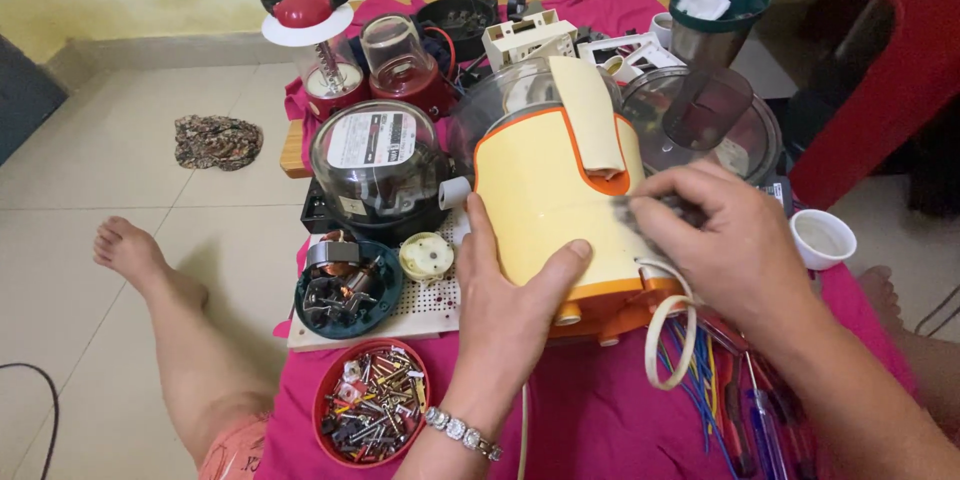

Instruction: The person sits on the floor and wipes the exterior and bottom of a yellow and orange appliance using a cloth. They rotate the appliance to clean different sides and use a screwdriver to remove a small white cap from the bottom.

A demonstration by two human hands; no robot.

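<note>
both hands (510, 300) gripping mixer base (550, 200), apparently

Both hands (600, 260) on yellow appliance base (545, 205)

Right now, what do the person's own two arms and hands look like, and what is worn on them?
Both arms are bare, with no sleeves and no gloves. The left hand has a bracelet of silver, shiny square links around the wrist. The right hand and its forearm carry nothing: no watch or band shows. I see no ring on either hand, though some fingers are partly hidden or blurred.
</note>
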